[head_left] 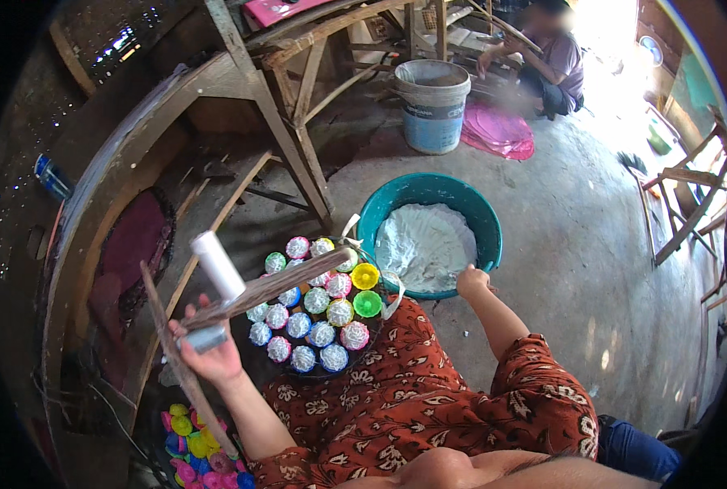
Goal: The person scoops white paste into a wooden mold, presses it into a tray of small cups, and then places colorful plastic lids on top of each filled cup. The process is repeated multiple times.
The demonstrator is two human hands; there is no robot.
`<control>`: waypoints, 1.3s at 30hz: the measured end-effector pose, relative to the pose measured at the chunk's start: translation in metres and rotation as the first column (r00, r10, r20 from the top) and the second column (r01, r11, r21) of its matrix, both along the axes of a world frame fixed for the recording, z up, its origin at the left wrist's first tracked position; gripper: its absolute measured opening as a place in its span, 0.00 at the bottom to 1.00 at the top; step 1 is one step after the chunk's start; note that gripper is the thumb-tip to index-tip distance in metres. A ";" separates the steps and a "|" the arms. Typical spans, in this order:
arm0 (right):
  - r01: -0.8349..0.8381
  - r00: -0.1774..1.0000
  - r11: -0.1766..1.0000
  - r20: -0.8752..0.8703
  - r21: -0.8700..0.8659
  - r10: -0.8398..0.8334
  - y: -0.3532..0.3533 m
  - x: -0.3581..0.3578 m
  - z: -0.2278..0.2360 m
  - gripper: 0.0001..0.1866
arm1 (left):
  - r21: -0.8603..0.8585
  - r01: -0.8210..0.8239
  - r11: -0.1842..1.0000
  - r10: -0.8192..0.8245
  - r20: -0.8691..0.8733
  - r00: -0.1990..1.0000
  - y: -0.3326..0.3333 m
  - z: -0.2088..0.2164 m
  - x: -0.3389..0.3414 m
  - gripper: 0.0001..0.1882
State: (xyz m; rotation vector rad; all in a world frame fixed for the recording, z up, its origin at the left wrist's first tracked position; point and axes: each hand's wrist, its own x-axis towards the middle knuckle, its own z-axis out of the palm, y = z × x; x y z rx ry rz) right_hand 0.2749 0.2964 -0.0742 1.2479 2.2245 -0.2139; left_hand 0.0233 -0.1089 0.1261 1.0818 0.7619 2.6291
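My left hand (213, 355) is raised at the left, its fingers curled round a wooden lever tool. The tool has two long dark wooden arms (290, 279), a white cylinder (218, 265) and a short metal cylinder (204, 338) by my palm. How these parts join is partly hidden. My right hand (473, 281) grips the near right rim of a round teal basin (495, 213). White, thick paste or dough (428, 240) lies in the basin. Beside it, below the tool, stand several coloured cups (321, 332) topped with white ruffled swirls; a yellow cup (365, 275) and a green cup (368, 304) show no swirl.
A container of colourful empty cups (200, 444) stands at the lower left. Behind the basin are a blue-and-white bucket (432, 110) and a pink sheet (498, 132). A wooden bench frame (302, 106) rises at the upper left. Another person (555, 61) sits at the far right.
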 end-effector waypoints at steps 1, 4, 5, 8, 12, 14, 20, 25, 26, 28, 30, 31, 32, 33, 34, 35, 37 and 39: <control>-0.091 0.994 0.996 -0.051 0.011 0.092 0.009 0.005 -0.012 0.17 | 0.017 0.004 1.000 -0.004 0.029 1.000 -0.008 -0.004 -0.001 0.19; -0.329 0.936 0.944 -0.121 0.033 0.330 0.029 0.014 -0.015 0.14 | 0.015 -0.038 0.999 0.037 0.077 0.996 -0.030 -0.008 -0.006 0.20; -0.387 0.917 0.922 -0.096 0.023 0.388 0.036 0.016 -0.006 0.14 | 0.003 -0.055 0.998 0.055 0.067 0.996 -0.036 -0.007 -0.007 0.21; -0.617 0.786 0.786 -0.013 0.018 0.618 0.053 0.016 0.027 0.12 | -0.038 -0.049 0.998 0.050 0.013 0.999 -0.052 -0.003 -0.009 0.23; -0.653 0.758 0.757 0.016 0.038 0.653 0.072 0.012 0.044 0.10 | -0.097 -0.133 0.986 0.134 0.002 0.991 -0.065 -0.002 -0.006 0.25; -0.666 0.745 0.744 0.007 0.045 0.667 0.079 0.008 0.035 0.10 | -0.123 -0.142 0.982 0.142 -0.003 0.990 -0.070 -0.003 -0.002 0.25; -0.643 0.763 0.766 -0.088 -0.014 0.640 0.066 -0.005 -0.020 0.11 | -0.187 -0.153 0.970 0.160 0.024 0.987 -0.084 0.000 0.014 0.23; -0.594 0.800 0.802 -0.139 -0.058 0.583 0.051 -0.007 -0.031 0.12 | -0.193 -0.165 0.967 0.168 -0.003 0.986 -0.087 0.005 0.021 0.22; -0.583 0.809 0.810 -0.140 -0.064 0.571 0.050 -0.007 -0.030 0.12 | -0.203 -0.152 0.967 0.151 -0.022 0.988 -0.085 0.006 0.022 0.22; -0.562 0.823 0.822 -0.151 -0.087 0.547 0.049 -0.004 -0.026 0.13 | -0.212 -0.142 0.967 0.136 -0.039 0.990 -0.079 0.008 0.024 0.22; -0.530 0.844 0.840 -0.164 -0.118 0.510 0.050 0.000 -0.018 0.14 | -0.219 -0.154 0.963 0.154 -0.018 0.988 -0.069 0.011 0.027 0.22; -0.518 0.846 0.849 -0.206 -0.098 0.492 0.051 0.003 -0.011 0.14 | -0.229 -0.103 0.968 0.095 -0.047 0.994 -0.063 0.012 0.028 0.21; -0.503 0.848 0.861 -0.242 -0.082 0.472 0.054 0.005 -0.001 0.15 | -0.255 -0.137 0.957 0.143 0.006 0.990 -0.057 0.015 0.030 0.22; -0.473 0.861 0.877 -0.252 -0.083 0.441 0.054 0.009 0.010 0.15 | -0.288 -0.212 0.934 0.236 0.049 0.971 -0.051 0.018 0.030 0.21; -0.469 0.857 0.880 -0.277 -0.072 0.434 0.057 0.011 0.026 0.18 | -0.328 -0.239 0.914 0.265 0.035 0.964 -0.044 0.020 0.031 0.20; -0.450 0.866 0.890 -0.279 -0.071 0.415 0.061 0.013 0.045 0.20 | -0.364 -0.266 0.893 0.293 0.021 0.956 -0.036 0.022 0.030 0.20; -0.414 0.881 0.906 -0.289 -0.085 0.376 0.072 0.018 0.095 0.24 | -0.502 -0.156 0.851 0.211 0.053 0.976 -0.017 0.026 0.035 0.24; -0.401 0.881 0.908 -0.324 -0.124 0.345 0.080 0.027 0.151 0.25 | -0.661 -0.033 0.749 0.095 0.057 0.994 0.016 0.027 0.033 0.26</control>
